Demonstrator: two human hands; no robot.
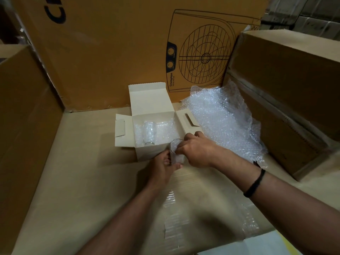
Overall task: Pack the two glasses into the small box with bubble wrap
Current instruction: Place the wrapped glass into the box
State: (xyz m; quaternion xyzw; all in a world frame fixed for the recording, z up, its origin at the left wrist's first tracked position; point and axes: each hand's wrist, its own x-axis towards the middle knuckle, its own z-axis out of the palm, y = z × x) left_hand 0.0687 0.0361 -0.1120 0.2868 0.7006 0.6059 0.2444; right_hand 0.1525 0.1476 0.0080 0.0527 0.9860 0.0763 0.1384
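while the first glass point(150, 133) lies on its side inside the open box point(150, 151), bedded on a lining of bubble wrap, the second glass point(177, 154) is held by both hands just outside the box's near right corner, close to upright. the left hand point(162, 167) comes up from below, its fingers curled round the lower part of this glass. the right hand point(197, 151) reaches in from the right and grips the glass higher up, with its fingers bent over the rim. a black band point(254, 183) sits on the right wrist.

the box is white and stands on the cardboard-covered bench point(82, 181). its lid point(149, 100) is raised at the back and its side flaps are spread out left and right. the right hand lies partly over the right flap. a loose, crumpled sheet of bubble wrap point(222, 122) lies just right of the box, reaching to the stacked cartons point(285, 85) on that side. a tall carton point(110, 52) printed with a fan drawing stands behind the box, and another carton point(24, 111) walls in the left. strips of clear tape point(174, 214) shine on the bench between the forearms.
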